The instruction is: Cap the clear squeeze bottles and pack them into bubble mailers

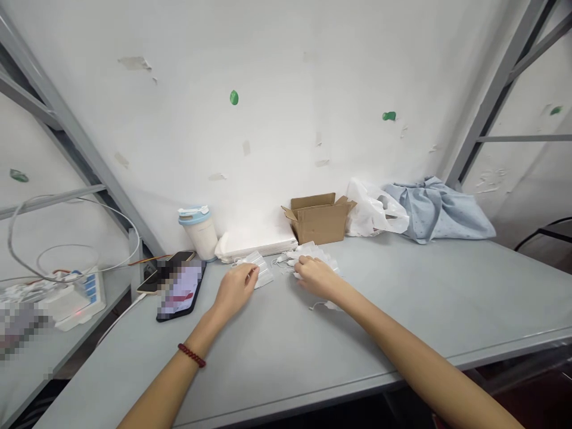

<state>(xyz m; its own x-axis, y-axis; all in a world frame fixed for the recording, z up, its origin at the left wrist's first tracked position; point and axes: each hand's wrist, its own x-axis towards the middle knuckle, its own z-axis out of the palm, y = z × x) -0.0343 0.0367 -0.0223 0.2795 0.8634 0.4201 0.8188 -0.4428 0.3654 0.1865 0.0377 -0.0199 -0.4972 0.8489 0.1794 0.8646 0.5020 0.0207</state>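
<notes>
My left hand (238,287) is closed, thumb and fingers pinching the near edge of a small whitish, ribbed translucent packet (263,273) on the grey table. To its right, my right hand (316,276) bends over a loose pile of similar white packets (314,251) with thin strings. Its fingers are curled together at the pile's left side, and what lies between them is hidden. Another small white piece with a string (328,305) shows partly below my right wrist.
Behind the hands are a flat white stack (257,241), an open cardboard box (322,223), a white plastic bag (375,208) and light blue cloth (438,211). A lidded cup (202,235) and a phone (183,290) stand left, near a cabled power strip (92,292).
</notes>
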